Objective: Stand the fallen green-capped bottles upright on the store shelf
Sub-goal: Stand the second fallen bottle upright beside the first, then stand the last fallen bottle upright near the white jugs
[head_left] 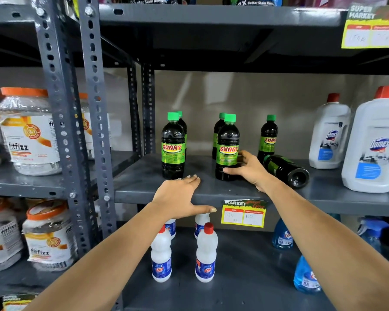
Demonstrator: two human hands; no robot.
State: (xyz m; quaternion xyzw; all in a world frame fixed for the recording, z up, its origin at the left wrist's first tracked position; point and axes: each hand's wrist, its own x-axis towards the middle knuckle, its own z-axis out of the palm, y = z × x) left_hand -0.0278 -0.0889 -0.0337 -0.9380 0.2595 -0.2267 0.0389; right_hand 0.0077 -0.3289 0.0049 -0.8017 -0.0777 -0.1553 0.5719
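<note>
Item: fallen bottle (286,170) lay on shelf (144,176), just beside right hand (249,168); fingers loosely cupped standing bottle (227,149). Left hand (180,196) flat, released. Risk: wrist nudging either over

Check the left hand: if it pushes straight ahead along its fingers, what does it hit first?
Probably the front-left Sunny bottle. The left hand lies flat on the shelf edge, fingers pointing up and slightly right, their tips just short of that bottle's base. It might slip past on the right; depth is unclear.
</note>
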